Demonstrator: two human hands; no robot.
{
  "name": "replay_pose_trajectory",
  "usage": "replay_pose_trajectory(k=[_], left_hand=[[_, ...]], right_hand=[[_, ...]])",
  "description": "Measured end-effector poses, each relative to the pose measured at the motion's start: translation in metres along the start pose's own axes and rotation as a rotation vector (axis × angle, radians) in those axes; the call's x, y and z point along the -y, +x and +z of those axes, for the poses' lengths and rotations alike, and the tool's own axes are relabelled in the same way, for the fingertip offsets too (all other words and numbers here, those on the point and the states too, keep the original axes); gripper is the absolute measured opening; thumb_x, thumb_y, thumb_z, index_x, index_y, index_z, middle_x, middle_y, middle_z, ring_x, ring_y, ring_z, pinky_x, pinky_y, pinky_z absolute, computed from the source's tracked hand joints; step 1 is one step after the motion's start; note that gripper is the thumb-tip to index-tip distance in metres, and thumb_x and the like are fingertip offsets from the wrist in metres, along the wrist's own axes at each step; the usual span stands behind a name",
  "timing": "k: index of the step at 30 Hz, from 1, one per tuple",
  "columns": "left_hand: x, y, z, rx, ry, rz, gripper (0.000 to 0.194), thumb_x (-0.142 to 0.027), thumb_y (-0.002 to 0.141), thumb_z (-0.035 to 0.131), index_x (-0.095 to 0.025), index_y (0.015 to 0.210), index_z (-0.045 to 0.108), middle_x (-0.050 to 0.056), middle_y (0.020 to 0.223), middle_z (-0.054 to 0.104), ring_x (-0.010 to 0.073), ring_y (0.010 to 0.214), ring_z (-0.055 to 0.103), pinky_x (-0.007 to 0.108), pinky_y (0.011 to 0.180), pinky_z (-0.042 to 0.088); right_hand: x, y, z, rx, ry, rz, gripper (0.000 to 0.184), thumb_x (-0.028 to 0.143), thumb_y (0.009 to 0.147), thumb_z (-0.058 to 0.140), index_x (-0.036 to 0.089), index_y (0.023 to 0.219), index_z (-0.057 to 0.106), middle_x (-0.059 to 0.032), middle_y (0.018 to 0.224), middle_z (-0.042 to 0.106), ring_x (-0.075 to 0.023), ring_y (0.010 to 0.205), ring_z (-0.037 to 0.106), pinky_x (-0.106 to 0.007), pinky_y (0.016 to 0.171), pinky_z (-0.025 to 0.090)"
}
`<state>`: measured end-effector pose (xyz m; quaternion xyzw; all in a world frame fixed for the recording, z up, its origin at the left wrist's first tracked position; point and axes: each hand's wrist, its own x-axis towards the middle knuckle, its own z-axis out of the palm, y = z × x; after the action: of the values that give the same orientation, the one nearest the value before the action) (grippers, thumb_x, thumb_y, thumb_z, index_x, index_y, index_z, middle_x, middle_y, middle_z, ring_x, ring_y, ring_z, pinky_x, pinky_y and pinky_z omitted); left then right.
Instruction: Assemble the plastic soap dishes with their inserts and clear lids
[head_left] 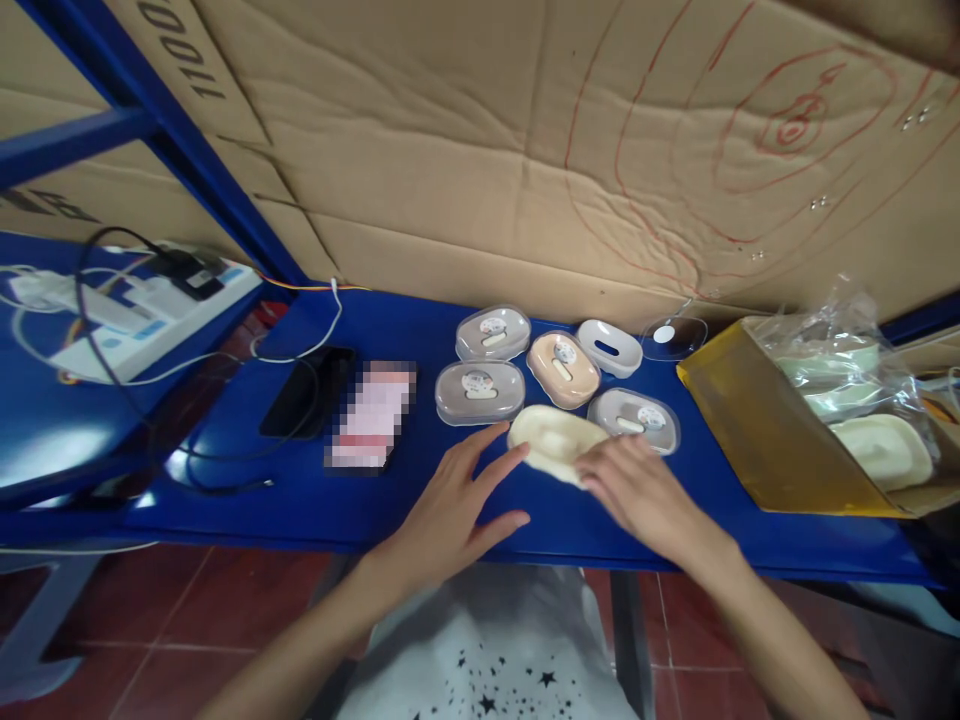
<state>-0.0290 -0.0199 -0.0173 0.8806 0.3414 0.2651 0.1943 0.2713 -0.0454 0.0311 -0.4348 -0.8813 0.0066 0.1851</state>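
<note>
A cream oval soap dish (551,440) lies at the front of the group on the blue table. My right hand (637,490) grips its right end, fingers bent over the rim. My left hand (457,500) is at the dish's left side, fingers spread and thumb apart, with a fingertip at or close to the rim. Behind the dish are a peach soap box (564,370) and several clear-lidded grey ones, including one on the left (480,392) and one on the right (636,420). Farther back sits a white slotted tray (609,348).
A clear lid (675,335) lies by the cardboard wall. On the right, an open carton (795,440) holds plastic-wrapped dishes. A dark phone (307,392), a pixelated rectangle (371,415), cables and a power strip (157,320) occupy the left. The table's front edge (555,558) is near my body.
</note>
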Motion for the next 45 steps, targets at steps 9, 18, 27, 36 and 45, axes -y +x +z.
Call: replay_pose_trajectory(k=[9,18,27,36,45], left_hand=[[0.02,-0.007,0.014,0.136,0.145,0.065,0.037,-0.035,0.111,0.059,-0.03,0.148,0.062,0.013,0.161,0.053,0.0327,0.149,0.051,0.059,0.12,0.045],[0.027,-0.012,0.01,0.111,0.122,-0.015,0.053,-0.039,0.108,0.065,-0.031,0.159,0.052,0.013,0.167,0.047,0.0348,0.149,0.05,0.058,0.12,0.043],[0.03,-0.012,0.012,0.111,0.021,-0.094,0.086,-0.037,0.104,0.072,-0.032,0.174,0.023,0.012,0.166,0.051,0.0336,0.148,0.053,0.055,0.123,0.04],[0.033,-0.012,0.013,0.05,-0.034,-0.11,0.097,-0.033,0.1,0.077,-0.033,0.175,0.016,0.015,0.168,0.048,0.0348,0.15,0.05,0.055,0.124,0.038],[0.036,-0.016,0.015,0.031,0.059,-0.045,0.071,-0.035,0.102,0.076,-0.033,0.165,0.044,0.016,0.171,0.045,0.0354,0.153,0.049,0.059,0.125,0.038]], right_hand=[[-0.057,0.013,0.012,-0.011,0.055,0.026,0.027,0.039,0.11,0.061,0.025,0.129,0.072,-0.0089,0.126,0.078,-0.0263,0.119,0.072,-0.046,0.104,0.055],[-0.18,0.056,0.012,0.048,-0.156,0.445,0.028,0.048,0.102,0.067,0.027,0.11,0.083,-0.0129,0.114,0.085,-0.0354,0.108,0.079,-0.056,0.099,0.06],[-0.086,0.011,0.001,-0.273,-0.083,0.449,0.033,0.053,0.109,0.056,0.037,0.129,0.077,-0.004,0.126,0.081,-0.0319,0.117,0.077,-0.057,0.104,0.062],[0.019,-0.029,0.058,-0.24,0.266,0.09,0.056,0.016,0.101,0.072,0.038,0.151,0.064,-0.0032,0.12,0.083,-0.0273,0.11,0.079,-0.049,0.092,0.063],[0.028,-0.023,0.063,-0.141,0.155,0.035,0.055,0.016,0.104,0.067,0.036,0.154,0.061,-0.0037,0.123,0.083,-0.026,0.112,0.078,-0.048,0.097,0.063]])
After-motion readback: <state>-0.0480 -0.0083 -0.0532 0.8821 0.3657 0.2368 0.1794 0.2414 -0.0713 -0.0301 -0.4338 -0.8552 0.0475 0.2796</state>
